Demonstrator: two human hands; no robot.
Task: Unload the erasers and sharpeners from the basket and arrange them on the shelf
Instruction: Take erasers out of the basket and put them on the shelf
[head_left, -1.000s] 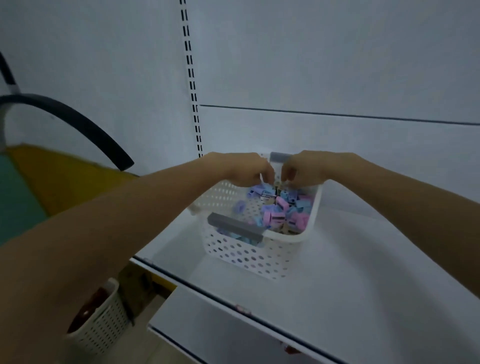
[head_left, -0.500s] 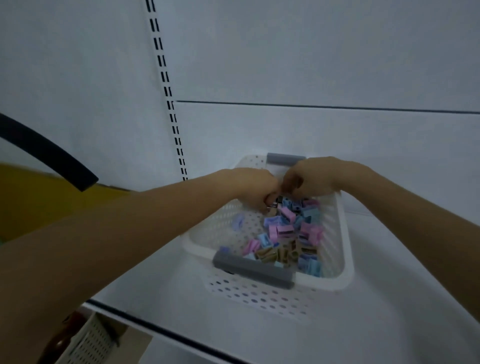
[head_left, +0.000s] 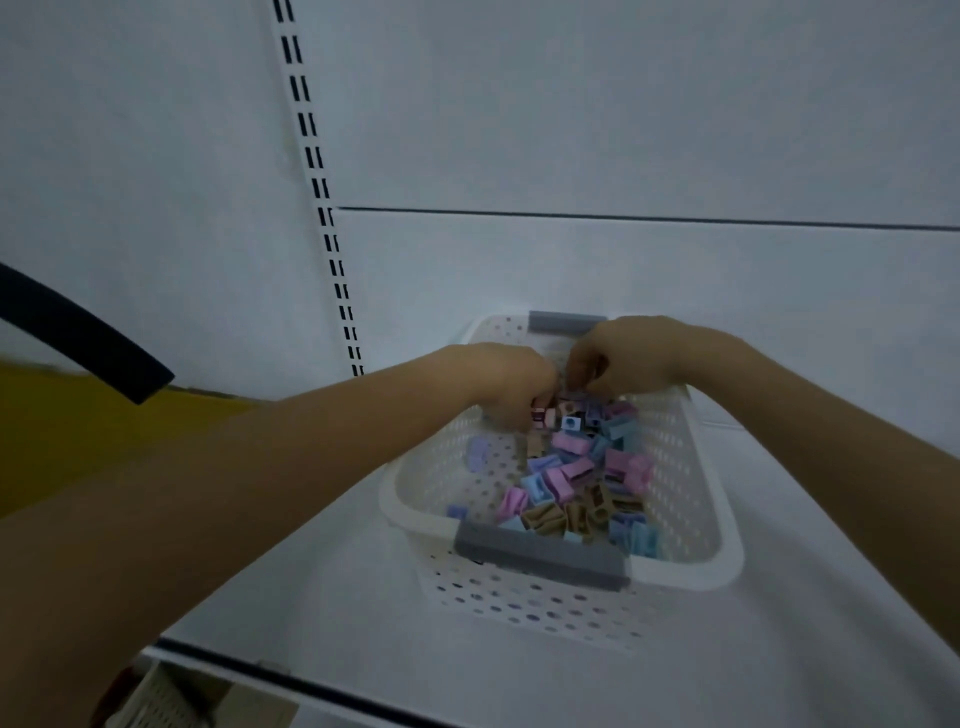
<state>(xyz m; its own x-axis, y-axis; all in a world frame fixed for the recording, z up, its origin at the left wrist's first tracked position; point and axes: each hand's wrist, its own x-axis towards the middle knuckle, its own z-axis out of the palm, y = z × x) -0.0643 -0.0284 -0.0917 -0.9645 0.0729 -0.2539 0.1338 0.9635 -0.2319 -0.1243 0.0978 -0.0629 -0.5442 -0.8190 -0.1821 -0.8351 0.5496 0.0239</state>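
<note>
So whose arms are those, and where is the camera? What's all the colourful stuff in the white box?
No machine here: those are a person's arms. The camera sits on their head and looks down, so the arms seem to come from you. A white basket stands on a white shelf. In it lies a heap of pink, blue, purple and tan erasers and sharpeners. Both hands are at its far end. The left hand pinches a few pieces; the right hand curls its fingers into the heap, but what it holds is hidden.
</note>
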